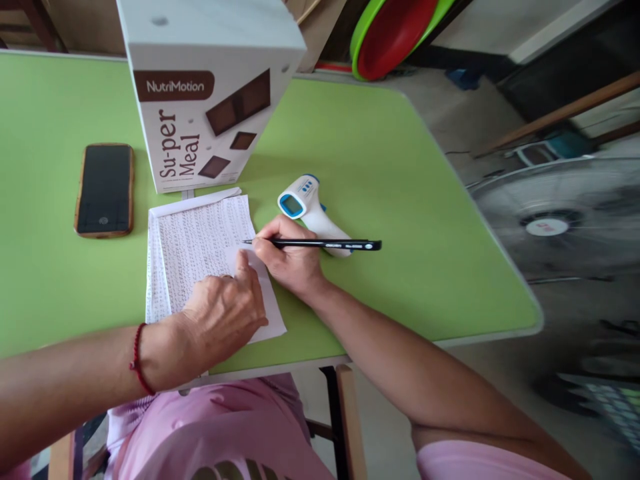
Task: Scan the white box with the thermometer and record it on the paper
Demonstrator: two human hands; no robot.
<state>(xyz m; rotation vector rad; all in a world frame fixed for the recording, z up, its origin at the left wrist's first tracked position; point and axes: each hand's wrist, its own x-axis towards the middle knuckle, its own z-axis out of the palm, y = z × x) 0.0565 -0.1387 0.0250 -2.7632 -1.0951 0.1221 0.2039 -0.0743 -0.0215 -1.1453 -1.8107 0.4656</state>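
Observation:
A black pen (330, 245) lies in the pinched fingers of my right hand (293, 257), its tip at the upper right part of a sheet of paper (205, 247). Rows of small handwritten marks cover much of that sheet. My left hand (227, 307) rests flat on the lower part of the paper, with its index finger stretched out just below the pen tip. It holds nothing, and a red cord bracelet (137, 360) circles that wrist. More written pages (156, 280) show under the sheet's left edge.
Beyond the paper stands a tall white box (175, 133). A dark phone (105, 190) lies to the left. A white and blue infrared thermometer (325, 223) lies partly behind my right hand on the green table (430, 267). Off the right edge is a fan (547, 223).

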